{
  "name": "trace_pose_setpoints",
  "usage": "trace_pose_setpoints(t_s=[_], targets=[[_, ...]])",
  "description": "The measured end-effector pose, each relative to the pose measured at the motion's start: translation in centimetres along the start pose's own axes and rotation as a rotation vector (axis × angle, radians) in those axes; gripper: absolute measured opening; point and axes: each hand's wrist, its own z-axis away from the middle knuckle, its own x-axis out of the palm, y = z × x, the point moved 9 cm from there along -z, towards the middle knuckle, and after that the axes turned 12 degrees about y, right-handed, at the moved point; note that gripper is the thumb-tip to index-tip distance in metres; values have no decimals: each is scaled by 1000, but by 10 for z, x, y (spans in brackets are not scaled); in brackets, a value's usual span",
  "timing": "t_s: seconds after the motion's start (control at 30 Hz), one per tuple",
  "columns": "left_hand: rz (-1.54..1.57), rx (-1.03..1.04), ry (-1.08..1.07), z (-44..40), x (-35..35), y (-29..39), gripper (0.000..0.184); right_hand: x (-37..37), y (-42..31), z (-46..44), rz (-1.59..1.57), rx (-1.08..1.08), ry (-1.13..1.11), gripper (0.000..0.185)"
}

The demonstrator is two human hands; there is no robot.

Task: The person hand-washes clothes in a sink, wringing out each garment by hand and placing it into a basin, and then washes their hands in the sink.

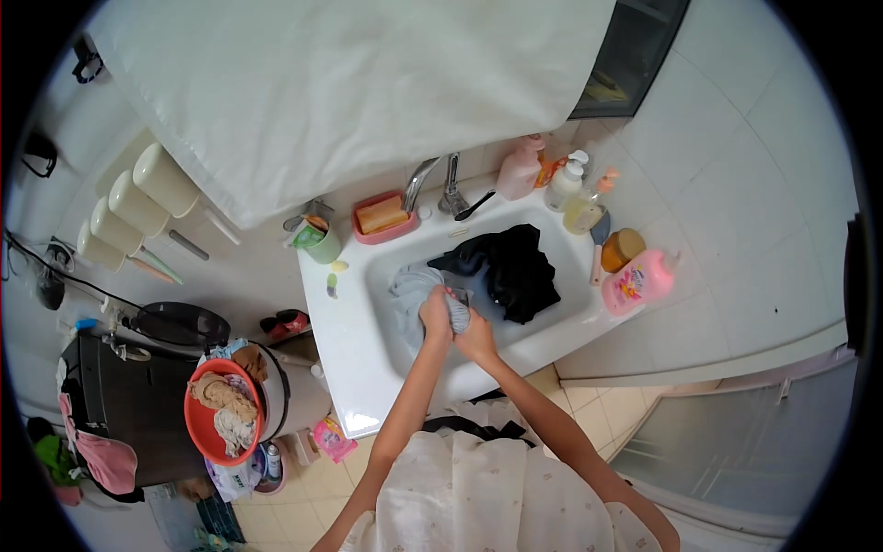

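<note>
- One big white sink point(342, 368) is in front of the person.
- Black cloth point(515, 276) lies in a heap in the right part of the sink.
- Gray cloth point(414, 289) is in the left part of the sink, bunched up in both hands.
- Left hand point(436, 313) is closed tight around the gray cloth.
- Right hand point(475, 337) is just beside it, squeezing the same cloth.
- Orange soap point(381, 215) sits in a pink dish point(393, 235) near the tap point(421, 182).
</note>
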Motion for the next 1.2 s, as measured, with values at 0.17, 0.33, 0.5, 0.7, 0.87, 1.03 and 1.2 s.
trace_pose_setpoints(t_s=[0.17,0.33,0.5,0.7,0.87,1.03,1.2], targets=[[-2,-39,22,-2,6,-8,12,-3,4,-6,-190,71,-69,40],[11,-68,-7,7,16,-14,8,-5,16,-8,-281,127,-69,42],[-17,-65,-48,9,10,-17,9,-8,13,2,-434,142,-48,37],[-126,-36,-102,18,2,-15,12,7,28,27,-602,596,-359,24],[-187,-195,-351,29,20,-19,9,21,10,46,-1020,699,-814,19],[-165,-245,-372,24,11,-18,11,31,-5,59,-1133,737,-1195,20],[-34,-257,-501,26,4,-22,10,33,-4,79,-1080,799,-1420,21]])
